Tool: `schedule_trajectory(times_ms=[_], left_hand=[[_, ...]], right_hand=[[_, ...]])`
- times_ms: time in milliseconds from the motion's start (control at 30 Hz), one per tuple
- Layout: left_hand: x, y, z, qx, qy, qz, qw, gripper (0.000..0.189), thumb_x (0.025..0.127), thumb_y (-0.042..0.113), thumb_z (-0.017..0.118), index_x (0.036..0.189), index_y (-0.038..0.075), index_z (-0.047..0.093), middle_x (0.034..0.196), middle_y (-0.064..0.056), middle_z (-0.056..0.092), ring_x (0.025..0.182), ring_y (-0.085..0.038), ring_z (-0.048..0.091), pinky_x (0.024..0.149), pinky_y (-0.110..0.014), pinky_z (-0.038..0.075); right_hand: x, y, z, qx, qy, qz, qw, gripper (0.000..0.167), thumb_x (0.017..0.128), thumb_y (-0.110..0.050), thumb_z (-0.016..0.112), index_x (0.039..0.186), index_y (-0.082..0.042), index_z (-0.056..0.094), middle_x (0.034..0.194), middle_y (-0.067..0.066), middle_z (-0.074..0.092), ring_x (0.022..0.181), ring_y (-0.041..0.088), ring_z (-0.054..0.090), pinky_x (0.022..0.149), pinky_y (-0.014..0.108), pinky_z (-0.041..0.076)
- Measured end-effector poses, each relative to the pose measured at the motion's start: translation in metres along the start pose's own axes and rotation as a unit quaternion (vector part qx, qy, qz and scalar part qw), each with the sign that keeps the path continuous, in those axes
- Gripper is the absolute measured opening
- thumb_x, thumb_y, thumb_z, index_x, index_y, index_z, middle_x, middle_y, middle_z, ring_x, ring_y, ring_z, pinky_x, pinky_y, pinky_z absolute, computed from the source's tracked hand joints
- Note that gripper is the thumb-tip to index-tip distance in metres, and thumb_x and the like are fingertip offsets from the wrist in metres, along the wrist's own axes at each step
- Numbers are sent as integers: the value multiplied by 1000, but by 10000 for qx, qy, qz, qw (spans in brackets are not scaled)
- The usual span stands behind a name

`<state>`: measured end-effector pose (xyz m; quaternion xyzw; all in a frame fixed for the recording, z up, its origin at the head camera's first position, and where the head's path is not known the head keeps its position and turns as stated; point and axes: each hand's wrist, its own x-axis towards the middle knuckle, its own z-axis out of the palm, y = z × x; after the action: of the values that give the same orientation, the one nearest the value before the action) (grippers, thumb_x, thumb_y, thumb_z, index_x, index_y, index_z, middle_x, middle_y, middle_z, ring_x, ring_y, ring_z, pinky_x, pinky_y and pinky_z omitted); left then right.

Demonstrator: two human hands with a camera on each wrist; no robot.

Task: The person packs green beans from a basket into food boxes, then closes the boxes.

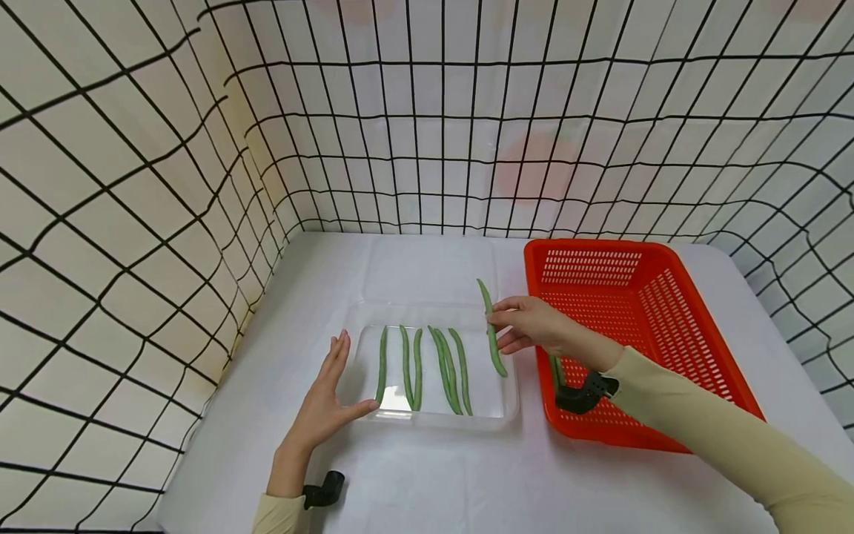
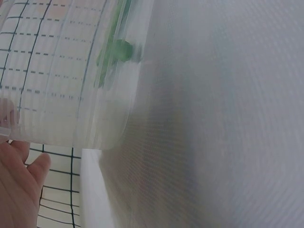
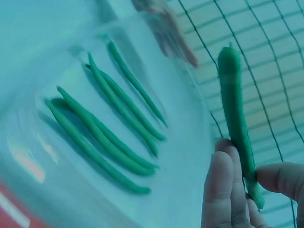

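Six beans (image 1: 417, 371) lie in the clear box (image 1: 434, 421) on the white tabletop (image 1: 414, 489): one at left, a pair next to it, three bunched farther right. With the right hand (image 1: 537, 324) I pinch a seventh bean (image 1: 494, 345) between thumb and fingers, holding it up over the box's right edge. I have the left hand (image 1: 325, 408) open, thumb spread from the straight fingers, at the box's near left corner; I can't tell whether it touches. Just right of the box sits the red basket (image 1: 707, 334), with other beans (image 1: 556, 371) partly hidden by the right arm.
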<state>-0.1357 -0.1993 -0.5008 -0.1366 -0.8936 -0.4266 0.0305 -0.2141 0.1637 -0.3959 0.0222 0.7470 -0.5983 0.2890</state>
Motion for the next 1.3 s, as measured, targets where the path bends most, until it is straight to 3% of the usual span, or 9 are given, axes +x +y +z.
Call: schedule_trajectory(times_ms=[133,300,567,700,933,1100,1300], left_hand=[[1,0,1,21,-11,-20,10000,117,66,38,87,154,22,11,159,-1,6,143,-21,3,97,-68,25],[1,1,0,24,-16,-64,10000,117,66,38,87,154,22,11,158,-5,7,143,-23,4,97,-68,25],[1,1,0,14,0,-96,10000,117,66,36,87,154,22,12,158,-7,8,143,-24,5,96,-70,25],[1,0,1,16,7,-74,10000,118,65,34,88,154,21,12,158,-6,8,143,-23,4,96,-69,25],[1,0,1,-14,40,-50,10000,118,65,34,88,154,23,11,159,-3,7,143,-22,4,97,-69,26],[0,0,1,-36,-21,-88,10000,117,66,35,87,154,23,10,159,-2,5,143,-23,3,96,-70,25],[1,0,0,-21,-18,-87,10000,117,66,35,87,154,24,10,158,0,4,143,-24,4,96,-69,25]], right_hand=[[7,4,17,-62,-256,84,9996,37,95,-17,59,122,7,49,95,17,66,68,24,68,67,37,56],[11,9,27,-22,-507,124,9986,37,96,-13,55,124,9,46,101,20,63,72,27,69,67,38,56],[8,10,21,-164,-545,-117,9983,34,95,-14,57,123,5,51,107,22,61,83,29,68,72,40,55],[1,4,5,-189,-350,-225,9990,35,95,-18,58,123,2,54,107,20,62,86,29,67,74,39,55],[-10,3,-46,-44,563,-278,9980,45,96,-28,58,125,6,52,98,13,63,81,23,67,73,34,55],[-11,30,-80,-146,820,-1,9965,55,98,-30,53,134,10,42,108,18,62,85,21,67,77,35,54],[-6,69,-100,12,528,578,9969,54,102,-24,46,138,14,34,117,25,59,89,26,67,78,39,53]])
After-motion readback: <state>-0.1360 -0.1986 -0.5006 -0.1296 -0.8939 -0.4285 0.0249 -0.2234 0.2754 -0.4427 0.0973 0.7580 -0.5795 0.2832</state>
